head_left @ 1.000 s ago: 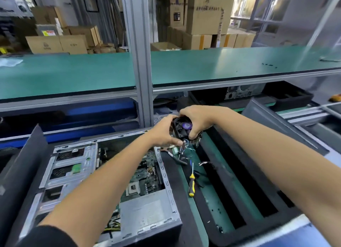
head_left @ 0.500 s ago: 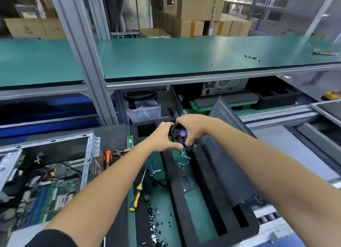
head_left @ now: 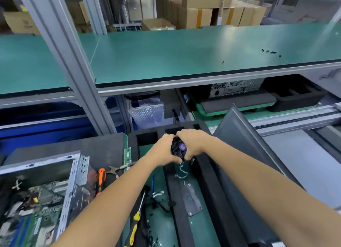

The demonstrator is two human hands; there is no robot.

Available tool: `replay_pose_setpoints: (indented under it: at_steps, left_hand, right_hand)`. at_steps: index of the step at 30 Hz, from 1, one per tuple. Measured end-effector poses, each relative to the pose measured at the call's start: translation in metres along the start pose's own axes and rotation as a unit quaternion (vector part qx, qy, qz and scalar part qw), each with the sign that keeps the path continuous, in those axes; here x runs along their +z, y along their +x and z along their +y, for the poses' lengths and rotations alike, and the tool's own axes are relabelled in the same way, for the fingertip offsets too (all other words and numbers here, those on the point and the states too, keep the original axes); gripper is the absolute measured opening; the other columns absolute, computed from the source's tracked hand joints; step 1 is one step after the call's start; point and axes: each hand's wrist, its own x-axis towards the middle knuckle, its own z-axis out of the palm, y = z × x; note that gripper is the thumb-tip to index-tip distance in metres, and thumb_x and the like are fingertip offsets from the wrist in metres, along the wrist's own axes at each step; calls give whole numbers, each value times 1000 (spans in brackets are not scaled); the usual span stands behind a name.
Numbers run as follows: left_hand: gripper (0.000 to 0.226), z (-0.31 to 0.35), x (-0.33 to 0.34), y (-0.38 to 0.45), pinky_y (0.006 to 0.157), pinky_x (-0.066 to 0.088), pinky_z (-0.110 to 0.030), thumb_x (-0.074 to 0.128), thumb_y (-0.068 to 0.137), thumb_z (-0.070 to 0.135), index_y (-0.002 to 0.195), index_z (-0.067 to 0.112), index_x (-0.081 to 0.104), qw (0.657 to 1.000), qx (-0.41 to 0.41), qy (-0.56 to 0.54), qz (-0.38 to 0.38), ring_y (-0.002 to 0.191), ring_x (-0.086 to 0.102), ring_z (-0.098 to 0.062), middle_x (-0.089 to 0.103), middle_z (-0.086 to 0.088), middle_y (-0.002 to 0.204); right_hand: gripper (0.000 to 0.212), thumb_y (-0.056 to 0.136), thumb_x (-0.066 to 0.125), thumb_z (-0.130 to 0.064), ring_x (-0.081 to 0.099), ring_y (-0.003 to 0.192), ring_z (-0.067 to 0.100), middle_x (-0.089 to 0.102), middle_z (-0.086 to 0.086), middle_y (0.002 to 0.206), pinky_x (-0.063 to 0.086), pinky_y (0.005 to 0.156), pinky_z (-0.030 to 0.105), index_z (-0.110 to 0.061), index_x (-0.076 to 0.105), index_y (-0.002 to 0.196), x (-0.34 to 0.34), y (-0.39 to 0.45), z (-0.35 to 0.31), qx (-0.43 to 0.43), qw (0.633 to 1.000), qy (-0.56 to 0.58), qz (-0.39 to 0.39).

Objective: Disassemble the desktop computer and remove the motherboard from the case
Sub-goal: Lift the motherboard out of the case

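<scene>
A small black cooler fan (head_left: pixel 180 148) with a purple hub label is held between both hands above the black foam tray (head_left: pixel 203 182). My left hand (head_left: pixel 163 150) grips its left side and my right hand (head_left: pixel 192 142) curls over its top and right side. Thin wires (head_left: pixel 181 171) dangle from the fan. The open computer case (head_left: pixel 73 174) lies at the lower left, with the green motherboard (head_left: pixel 40 206) still inside it.
An orange-handled tool (head_left: pixel 100 180), pliers (head_left: pixel 118 169) and a memory stick (head_left: pixel 127 154) lie on the grey foam beside the case. A yellow-handled screwdriver (head_left: pixel 135 221) and loose screws lie on the green mat. A grey side panel (head_left: pixel 239 149) leans at the right. Another case (head_left: pixel 234 87) sits under the shelf.
My view has swung right, so the case moved to the lower left. Both hands carried the fan away from the case and farther over the foam tray.
</scene>
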Motion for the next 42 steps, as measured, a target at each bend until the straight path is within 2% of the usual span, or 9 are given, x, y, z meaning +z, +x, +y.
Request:
replay_pose_setpoints:
  at_steps: [5,15,19,23,26,30,33,37,42]
  left_hand:
    - [80,-18,18,24,91,47,-40,85,62,42,128,17,46,999,5,44,4,108,51,-23,49,-4,118]
    - [92,-50,40,62,96,40,-37,82,64,50,138,16,40,994,-16,109,-9,121,41,-25,51,-3,127]
    - [83,-58,47,75,98,32,-35,81,64,52,131,18,45,991,-19,132,5,126,38,-24,52,1,120]
    - [80,-67,57,85,114,16,-37,78,70,44,134,14,42,991,-35,130,-13,146,13,-22,46,1,139]
    - [81,-69,68,89,117,7,-40,70,77,36,145,12,31,989,-31,142,-19,148,2,-21,37,2,146]
    - [82,-72,79,94,116,-8,-40,67,81,32,148,11,25,990,-42,134,-21,147,-11,-19,27,-1,153]
    - [86,-74,81,97,115,-12,-40,70,79,34,148,11,25,991,-50,124,-19,147,-13,-18,28,0,152]
    - [85,-73,81,99,114,-16,-39,72,78,32,148,15,27,992,-56,115,-16,147,-14,-16,30,2,151]
    - [85,-75,83,100,111,-19,-40,72,77,34,147,15,29,992,-60,112,-18,146,-14,-15,30,2,150]
  right_hand:
    - [68,59,85,-36,56,96,26,52,4,107,44,68,34,-13,46,110,20,29,12,4,1000,13,-17]
    - [70,60,84,-37,53,100,25,51,4,110,39,69,33,-13,45,112,57,76,29,5,999,13,-33]
    - [70,61,83,-40,53,102,26,51,3,111,35,74,35,-14,43,114,67,93,33,5,999,-11,-33]
    - [73,62,82,-41,56,102,26,53,3,112,32,81,40,-14,43,118,81,107,33,6,999,-35,-21]
    - [72,64,79,-41,58,99,23,56,0,110,28,88,39,-14,44,121,91,113,33,5,998,-50,-24]
    - [62,66,78,-44,60,95,20,56,-7,95,21,82,37,-18,45,112,92,118,40,8,999,-32,-37]
    - [71,64,82,-48,60,99,19,63,-7,103,23,85,37,-20,46,118,87,124,41,10,997,-38,-68]
    - [69,66,84,-41,60,101,21,65,-5,104,25,94,39,-18,46,120,88,126,36,26,996,-50,-65]
    - [66,68,83,-42,58,106,19,64,-5,110,26,92,36,-20,48,119,91,123,36,41,996,-60,-58]
